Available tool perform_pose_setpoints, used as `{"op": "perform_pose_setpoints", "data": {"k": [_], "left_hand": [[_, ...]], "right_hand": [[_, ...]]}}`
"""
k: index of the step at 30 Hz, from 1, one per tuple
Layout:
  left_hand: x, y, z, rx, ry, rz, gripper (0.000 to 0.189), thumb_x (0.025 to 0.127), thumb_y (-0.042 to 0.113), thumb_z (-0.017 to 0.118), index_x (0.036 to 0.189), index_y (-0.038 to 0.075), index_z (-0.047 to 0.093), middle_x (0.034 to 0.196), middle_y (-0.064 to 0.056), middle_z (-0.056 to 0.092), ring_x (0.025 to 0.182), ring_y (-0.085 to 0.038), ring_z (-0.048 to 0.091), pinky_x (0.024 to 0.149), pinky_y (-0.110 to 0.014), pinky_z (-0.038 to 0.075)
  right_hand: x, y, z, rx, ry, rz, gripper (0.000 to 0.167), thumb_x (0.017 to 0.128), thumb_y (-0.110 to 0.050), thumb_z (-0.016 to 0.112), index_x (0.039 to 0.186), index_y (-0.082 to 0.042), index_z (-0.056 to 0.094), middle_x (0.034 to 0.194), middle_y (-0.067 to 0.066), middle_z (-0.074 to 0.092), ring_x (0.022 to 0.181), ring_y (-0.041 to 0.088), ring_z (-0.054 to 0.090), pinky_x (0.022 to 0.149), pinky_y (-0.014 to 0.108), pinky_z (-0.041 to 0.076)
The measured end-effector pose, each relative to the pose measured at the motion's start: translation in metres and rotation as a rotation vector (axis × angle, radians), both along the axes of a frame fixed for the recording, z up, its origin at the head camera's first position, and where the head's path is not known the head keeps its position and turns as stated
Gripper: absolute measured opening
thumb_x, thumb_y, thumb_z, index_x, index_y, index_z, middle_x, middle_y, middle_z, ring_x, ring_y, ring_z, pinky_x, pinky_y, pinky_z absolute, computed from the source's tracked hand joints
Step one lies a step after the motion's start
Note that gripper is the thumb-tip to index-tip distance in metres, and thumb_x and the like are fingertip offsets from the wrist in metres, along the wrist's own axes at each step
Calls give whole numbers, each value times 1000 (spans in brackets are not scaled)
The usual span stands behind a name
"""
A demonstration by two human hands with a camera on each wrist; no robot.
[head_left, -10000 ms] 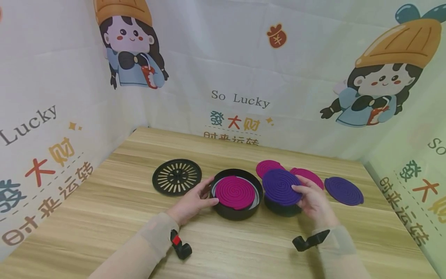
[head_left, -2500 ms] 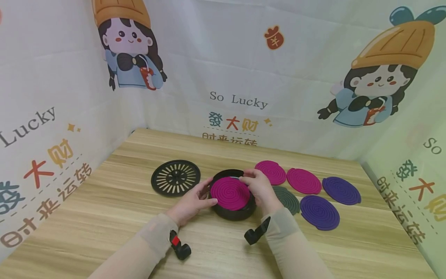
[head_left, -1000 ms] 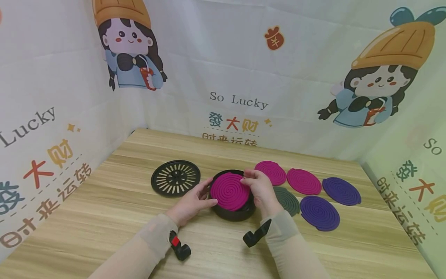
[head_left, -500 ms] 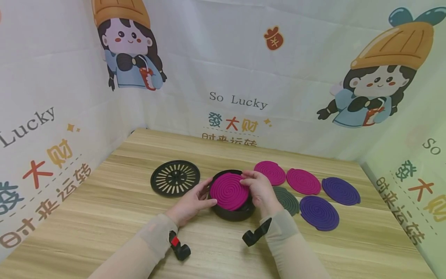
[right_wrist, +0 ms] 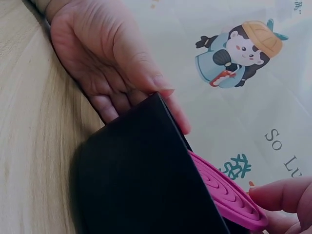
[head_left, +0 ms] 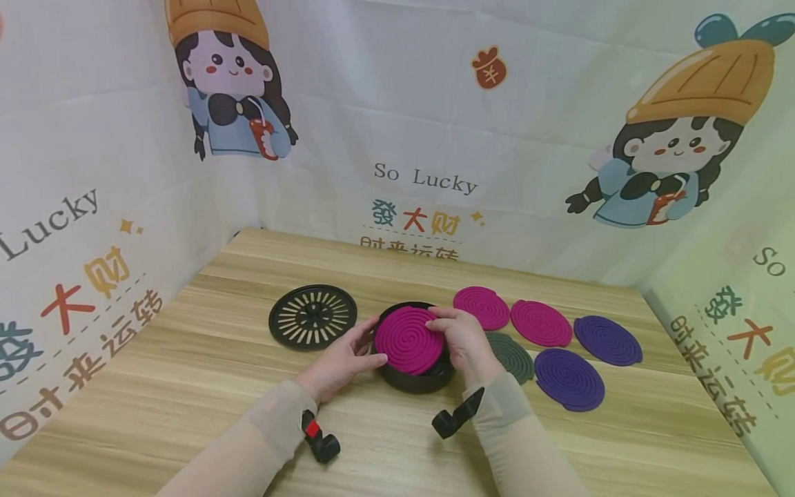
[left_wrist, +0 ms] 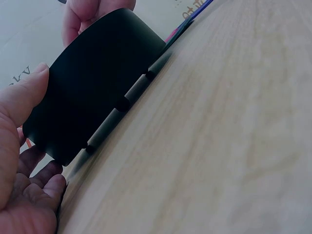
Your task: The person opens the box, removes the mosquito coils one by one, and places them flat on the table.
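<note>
On the bench [head_left: 381, 452], the left hand [head_left: 333, 366] curls round the round black box [head_left: 417, 382]; the magenta spiral coil [head_left: 408, 341] leans in its mouth (one edge above the rim), that edge pinched in the grip of the right hand [head_left: 468, 344].

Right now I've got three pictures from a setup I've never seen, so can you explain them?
These are a person's bare hands, no robot. The big picture comes from a head camera looking down; the two smaller ones come from cameras worn on each wrist. The left hand grips a round black mosquito coil holder, and the right hand pinches the edge of a magenta mosquito coil tilted in its opening. On the table lie a slotted black lid, left of the holder, and, to the right, two more magenta coils, two purple ones and a dark green one.
</note>
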State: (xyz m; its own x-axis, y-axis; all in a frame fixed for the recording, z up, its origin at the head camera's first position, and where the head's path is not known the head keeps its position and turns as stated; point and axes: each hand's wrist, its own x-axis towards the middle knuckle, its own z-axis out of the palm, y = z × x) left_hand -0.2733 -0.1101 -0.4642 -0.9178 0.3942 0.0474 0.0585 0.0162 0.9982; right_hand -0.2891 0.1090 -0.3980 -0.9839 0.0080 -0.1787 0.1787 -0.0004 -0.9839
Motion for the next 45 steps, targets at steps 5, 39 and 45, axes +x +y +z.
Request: {"op": "perform_pose_setpoints", "data": {"k": [5,39,45], "left_hand": [[-1,0,-1,-4,2,-2,83,87,11,72,153,8,23,157,-14,22,145,-26,18,118,-39,15],[2,0,1,5,-22,-1,85,86,14,74,153,11,22,158,-11,21,145,-24,17,118,-38,16],[2,0,1,-2,-11,1,85,86,14,73,153,10,22,158,-13,21,145,-25,17,118,-39,15]], "right_hand": [[1,1,1,3,1,34,38,87,8,57,125,7,59,119,17,58,73,6,56,62,16,49],[2,2,1,-13,-24,106,50,89,8,54,139,1,48,99,8,63,59,5,60,49,18,51],[2,1,1,-36,-13,128,51,89,9,55,139,4,45,102,13,64,64,8,64,52,23,56]]}}
